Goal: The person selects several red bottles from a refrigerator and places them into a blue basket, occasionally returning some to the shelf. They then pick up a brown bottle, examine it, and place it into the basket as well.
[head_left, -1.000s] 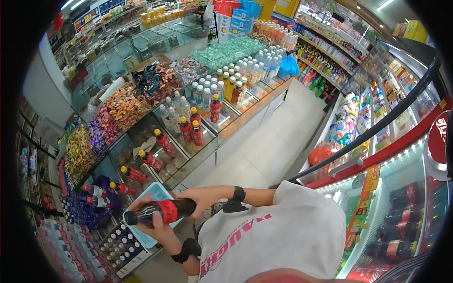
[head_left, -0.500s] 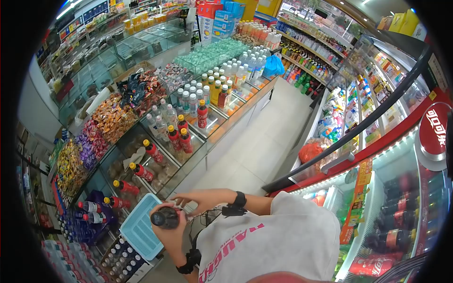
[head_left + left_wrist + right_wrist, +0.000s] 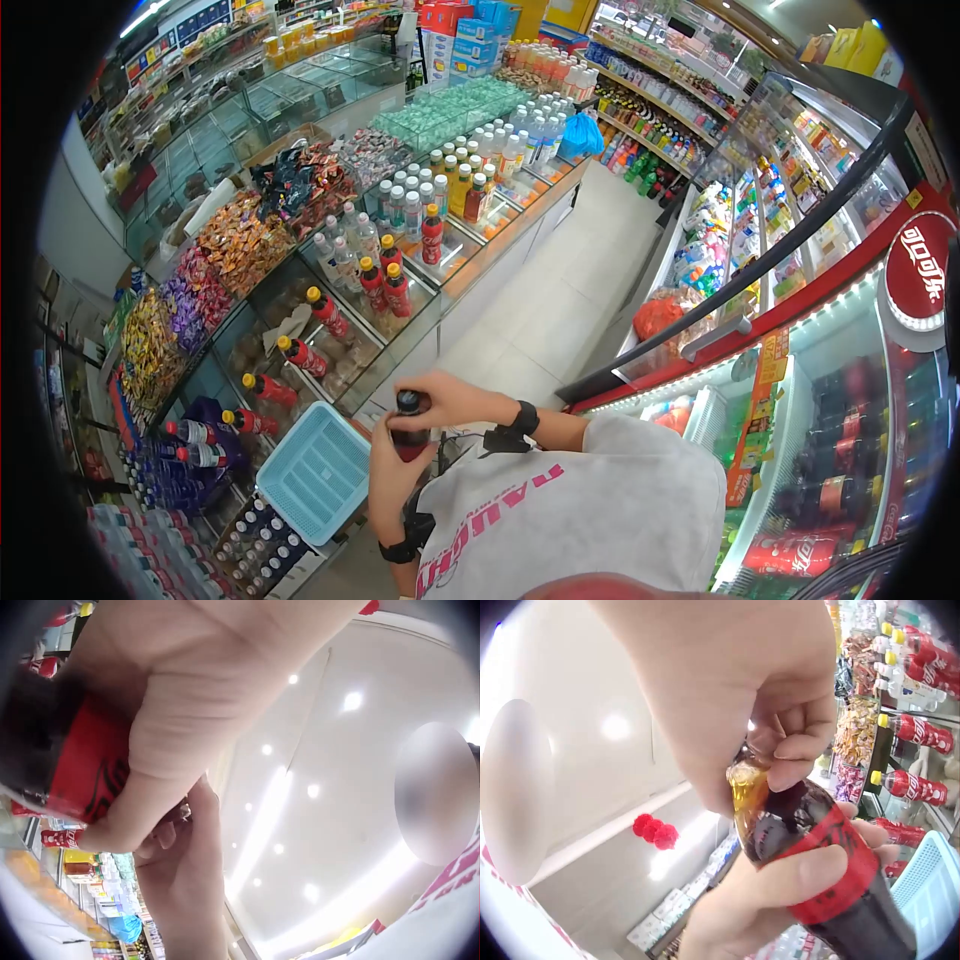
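Note:
My left hand (image 3: 393, 485) grips a dark cola bottle (image 3: 410, 446) round its red label (image 3: 862, 866), with the thumb laid across it. At the top of the bottle, the curled fingers of my right hand (image 3: 452, 402) pinch the black cap (image 3: 407, 402). From the right wrist view, those fingers hide the cap, and clear neck with amber liquid shows just below. The bottle is tilted there, its base toward the lower right. A light blue plastic basket (image 3: 318, 470) sits left of my left hand.
Red-labelled cola bottles (image 3: 328, 312) with yellow caps line the glass counter (image 3: 455, 295). Behind them lie heaps of wrapped candy (image 3: 240, 240). A lit drinks fridge (image 3: 800, 470) stands to my right, with a tiled aisle (image 3: 545, 320) between. Packs of bottles (image 3: 140, 555) are at lower left.
The bottle has moved right, away from above the basket, and turned from lying sideways to cap up. My right hand has gone from the bottle's lower end to its cap.

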{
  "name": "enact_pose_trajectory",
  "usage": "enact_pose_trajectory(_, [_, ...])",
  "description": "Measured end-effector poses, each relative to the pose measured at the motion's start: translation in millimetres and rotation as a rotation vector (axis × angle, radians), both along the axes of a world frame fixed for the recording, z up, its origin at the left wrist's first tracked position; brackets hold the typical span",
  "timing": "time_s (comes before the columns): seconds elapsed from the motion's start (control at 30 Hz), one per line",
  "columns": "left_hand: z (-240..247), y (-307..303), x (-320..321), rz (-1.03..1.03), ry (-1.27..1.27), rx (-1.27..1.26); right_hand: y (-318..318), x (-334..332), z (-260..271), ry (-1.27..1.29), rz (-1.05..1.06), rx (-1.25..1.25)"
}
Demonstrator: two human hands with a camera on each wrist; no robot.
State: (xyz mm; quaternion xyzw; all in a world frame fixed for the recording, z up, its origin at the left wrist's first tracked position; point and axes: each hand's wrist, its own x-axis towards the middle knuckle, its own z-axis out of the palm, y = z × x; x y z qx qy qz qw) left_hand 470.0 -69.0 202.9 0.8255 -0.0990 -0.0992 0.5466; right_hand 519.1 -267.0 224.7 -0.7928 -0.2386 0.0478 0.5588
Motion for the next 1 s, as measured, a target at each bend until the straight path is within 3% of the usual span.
enact_pose_trajectory(0.07, [-21.4,1.9,1.3,0.042,-0.154,0.045,-8.7,6.7,-7.0,-0.036,-0.080,-0.018])
enact_pose_trajectory(0.2, [-30.4,29.9,1.3,0.065,0.107,-0.033,-28.6,16.3,-11.0,-0.067,-0.186,-0.256])
enact_pose_trajectory(0.33, [-36.6,55.9,-2.3,0.168,0.216,-0.140,-39.4,25.5,-31.4,-0.236,-0.254,-0.231])
enact_pose_trajectory(0.5, [-36.8,80.8,-17.2,0.204,0.177,-0.100,-36.9,30.7,-14.2,-0.166,-0.342,-0.189])
enact_pose_trajectory(1.0, [-39.8,103.4,-54.1,0.138,0.243,-0.054,-38.5,24.5,-28.6,-0.124,-0.334,-0.325])
